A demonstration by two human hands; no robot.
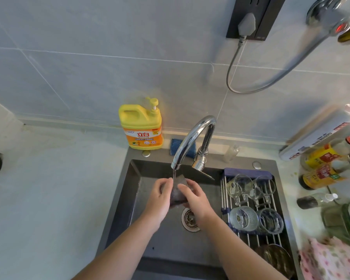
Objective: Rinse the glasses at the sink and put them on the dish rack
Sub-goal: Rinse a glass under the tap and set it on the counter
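Observation:
Over the dark sink (129, 199), my left hand (160, 199) and my right hand (192, 197) both grip a dark smoky glass (178, 190). Water runs onto it from the chrome tap (190, 138). On the right half of the sink lies a roll-up dish rack (249, 241). It carries two clear handled glasses (238, 186), two ribbed glasses (243, 218) on their sides and a dark ribbed glass (275, 257) at its near end. My fingers hide much of the glass I hold.
A yellow dish-soap jug (140, 126) and a blue scrub pad (175, 146) stand behind the sink. Sauce bottles (323, 168), a foil roll (319, 134) and a pink cloth (331, 259) crowd the right counter. The drain strainer (189, 219) lies below my hands.

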